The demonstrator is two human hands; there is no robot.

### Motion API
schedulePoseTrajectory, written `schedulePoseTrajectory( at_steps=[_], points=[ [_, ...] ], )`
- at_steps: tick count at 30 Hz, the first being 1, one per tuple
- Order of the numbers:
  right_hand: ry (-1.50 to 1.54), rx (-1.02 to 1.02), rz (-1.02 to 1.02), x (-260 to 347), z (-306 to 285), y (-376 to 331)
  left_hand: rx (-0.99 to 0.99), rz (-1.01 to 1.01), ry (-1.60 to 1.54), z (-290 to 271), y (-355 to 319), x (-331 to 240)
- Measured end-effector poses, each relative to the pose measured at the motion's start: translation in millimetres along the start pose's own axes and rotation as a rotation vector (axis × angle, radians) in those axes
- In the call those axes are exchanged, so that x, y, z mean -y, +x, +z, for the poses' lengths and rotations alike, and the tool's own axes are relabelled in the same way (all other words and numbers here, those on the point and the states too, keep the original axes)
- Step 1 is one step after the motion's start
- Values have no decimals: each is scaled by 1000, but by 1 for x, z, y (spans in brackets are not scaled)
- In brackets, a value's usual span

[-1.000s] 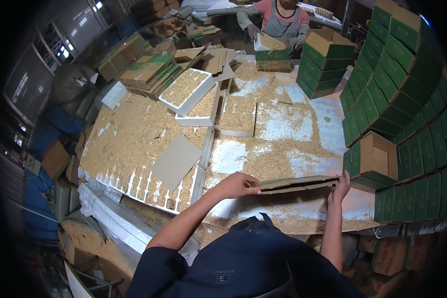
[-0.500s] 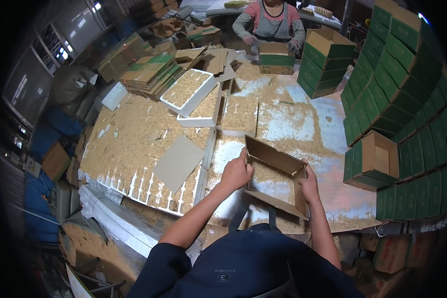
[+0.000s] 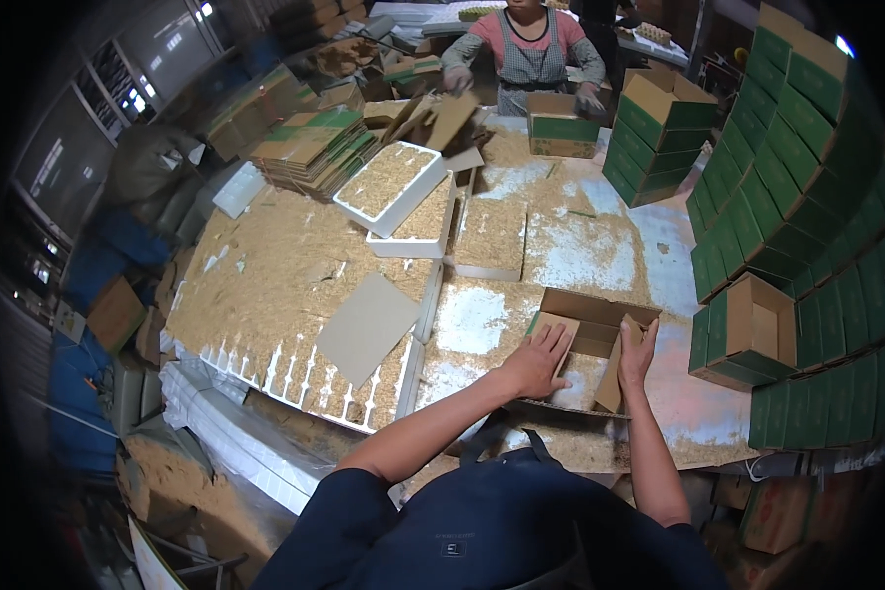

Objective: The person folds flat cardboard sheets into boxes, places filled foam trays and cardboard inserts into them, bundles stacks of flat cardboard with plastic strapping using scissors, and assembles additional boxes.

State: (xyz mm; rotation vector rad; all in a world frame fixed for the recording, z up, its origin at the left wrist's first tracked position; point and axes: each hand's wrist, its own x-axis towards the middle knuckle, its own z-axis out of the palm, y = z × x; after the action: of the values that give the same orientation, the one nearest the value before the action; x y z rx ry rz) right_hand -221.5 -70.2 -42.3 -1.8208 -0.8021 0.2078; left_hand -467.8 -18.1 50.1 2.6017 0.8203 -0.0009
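An open cardboard box, brown inside, stands on the table in front of me, with bare table showing through part of its bottom. My left hand lies with fingers stretched out on the flap folded in at its left end. At the right end, my right hand grips the end flap between thumb and fingers; part of that grip is hidden by the cardboard. A flat grey cardboard sheet lies to the left of the box.
Green boxes are stacked high at the right, one open box among them. White foam trays filled with husk-like bits stand left of centre, near flattened cartons. Across the table a co-worker handles cardboard beside another box.
The box has gone from tilted in my hands to standing on the table, a little further right. My left hand has moved onto its left flap. The co-worker has lifted a cardboard piece.
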Motion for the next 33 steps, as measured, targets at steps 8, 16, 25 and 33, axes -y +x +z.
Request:
schedulePoseTrajectory(
  at_steps=[8,16,25,33],
  points=[
    [-33,295,29,-33,-26,2,447,202,-199,-6,-26,-5],
    [195,442,212,-60,-37,13,40,-86,-173,-14,14,11],
    [192,552,4,72,-55,53,-531,-215,-518,43,6,43],
    [-265,447,-535,30,-73,-84,-442,-190,-525,47,6,41]
  ],
)
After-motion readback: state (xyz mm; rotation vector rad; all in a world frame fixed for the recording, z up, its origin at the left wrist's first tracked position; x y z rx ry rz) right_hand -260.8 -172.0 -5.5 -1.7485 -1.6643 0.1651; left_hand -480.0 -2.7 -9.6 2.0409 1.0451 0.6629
